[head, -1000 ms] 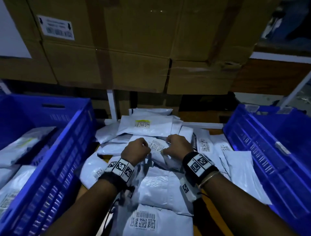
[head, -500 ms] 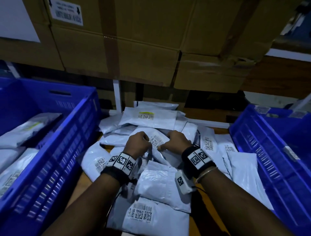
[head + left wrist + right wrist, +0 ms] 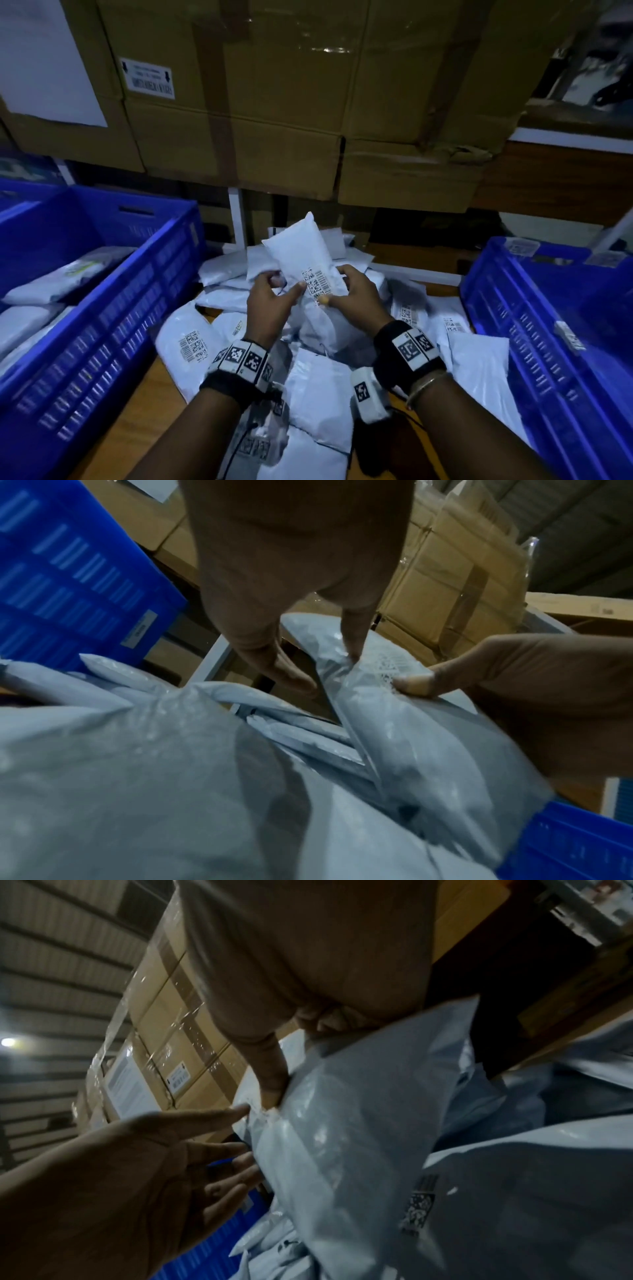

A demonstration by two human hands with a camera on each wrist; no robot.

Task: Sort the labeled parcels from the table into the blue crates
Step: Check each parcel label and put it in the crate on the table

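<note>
I hold one white labeled parcel tilted upright above the heap of white parcels on the table, its barcode label facing me. My left hand pinches the parcel's left edge, thumb on the front and fingers behind. On the lower right edge, my right hand grips it with the thumb beside the label. In the left wrist view the parcel hangs between both hands. In the right wrist view my right thumb presses the parcel. A blue crate holding parcels stands on the left, another blue crate on the right.
Stacked cardboard boxes sit on a shelf just behind and above the table. A white shelf post rises behind the heap. Bare wooden tabletop shows at the front left between the heap and the left crate.
Both hands were pressed down on the heap, fingers curled on a parcel. They have since lifted that parcel up and tilted it so the label faces me. The head view has shifted.
</note>
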